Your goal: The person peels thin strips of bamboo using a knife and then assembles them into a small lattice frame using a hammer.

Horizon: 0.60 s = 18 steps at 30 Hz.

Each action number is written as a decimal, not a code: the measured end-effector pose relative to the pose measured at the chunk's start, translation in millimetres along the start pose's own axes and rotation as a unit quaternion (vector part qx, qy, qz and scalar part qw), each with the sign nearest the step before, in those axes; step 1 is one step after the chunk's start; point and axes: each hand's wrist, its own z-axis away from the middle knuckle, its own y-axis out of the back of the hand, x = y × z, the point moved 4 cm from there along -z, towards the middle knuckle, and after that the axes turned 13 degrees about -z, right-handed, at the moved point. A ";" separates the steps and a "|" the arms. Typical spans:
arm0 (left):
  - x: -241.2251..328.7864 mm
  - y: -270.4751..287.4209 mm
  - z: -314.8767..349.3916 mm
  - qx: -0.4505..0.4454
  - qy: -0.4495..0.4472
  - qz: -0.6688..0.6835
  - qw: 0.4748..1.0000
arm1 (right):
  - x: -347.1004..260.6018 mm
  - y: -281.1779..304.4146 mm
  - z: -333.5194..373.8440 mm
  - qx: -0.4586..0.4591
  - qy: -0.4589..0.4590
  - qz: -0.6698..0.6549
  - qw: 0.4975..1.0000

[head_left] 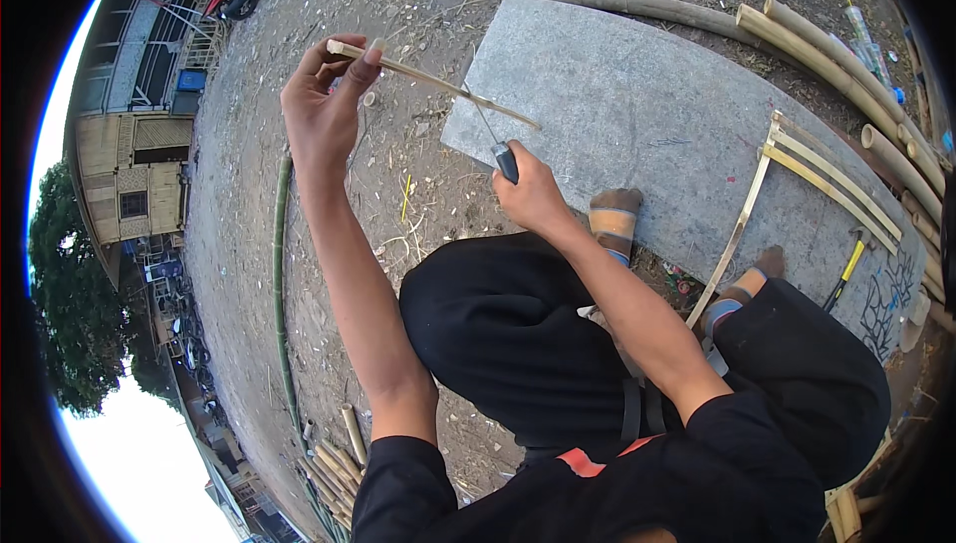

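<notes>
Left hand (324, 105) pinches a thin bamboo strip (438, 82); right hand (528, 190) grips a knife (495, 140) cutting into it. The blade could slip along the strip toward the left fingers.

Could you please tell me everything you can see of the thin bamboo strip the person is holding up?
The bamboo strip is a slim, pale, straight sliver with a squarish cut end. It lies almost level in the air above the dirt and the edge of the grey stone slab. The left hand pinches its left end between thumb and fingers. Near its right end a knife, held in the right hand, meets it with its thin blade.
</notes>
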 end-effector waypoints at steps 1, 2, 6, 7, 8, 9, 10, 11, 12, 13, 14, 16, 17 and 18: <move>-1.1 0.9 2.6 0.002 0.005 -0.008 1.000 | -14.0 -2.6 3.2 -0.008 0.009 -0.018 1.000; -2.2 2.8 3.9 0.001 0.003 -0.012 1.000 | -29.5 -6.0 6.8 -0.017 0.017 -0.036 0.999; -1.1 3.7 2.4 0.004 -0.004 -0.018 1.000 | -44.6 -19.7 9.0 -0.012 0.030 -0.045 0.998; 1.8 2.4 0.4 0.006 -0.008 -0.017 1.000 | -35.6 -19.1 4.4 -0.006 0.028 -0.037 0.999; 1.0 2.1 -1.5 0.004 -0.004 -0.007 1.000 | -21.5 -16.1 -1.1 -0.011 0.009 -0.023 1.000; -5.3 2.9 -1.7 0.001 0.001 0.002 1.000 | -2.8 -11.5 -5.5 -0.017 -0.012 -0.010 1.000; -8.3 2.8 -1.8 -0.002 0.004 0.013 1.000 | 0.7 -6.4 -7.3 -0.021 -0.031 0.004 0.999; -9.5 1.7 -0.5 0.002 0.005 0.018 1.000 | 2.6 -2.4 -6.6 -0.022 -0.031 0.028 0.999; -10.3 2.4 2.5 0.004 0.007 0.018 1.000 | -5.5 -0.9 -3.1 -0.024 -0.032 0.047 0.998; -8.1 2.1 0.9 0.010 0.004 0.021 1.000 | -16.4 1.6 -4.4 -0.025 -0.028 0.069 0.997; -3.3 2.1 -3.2 0.012 -0.006 0.017 1.000 | -32.4 0.0 -6.1 -0.014 0.020 0.056 0.998; -2.9 3.6 2.8 0.008 -0.001 0.002 1.000 | -60.4 -13.8 1.6 -0.031 0.024 0.011 0.999; -5.3 5.5 3.3 0.010 -0.002 -0.004 1.000 | -68.1 -17.8 2.4 -0.040 0.030 -0.010 0.999; -7.2 6.3 4.0 0.009 -0.002 -0.008 1.000 | -62.5 -18.3 0.3 -0.051 0.002 -0.024 0.998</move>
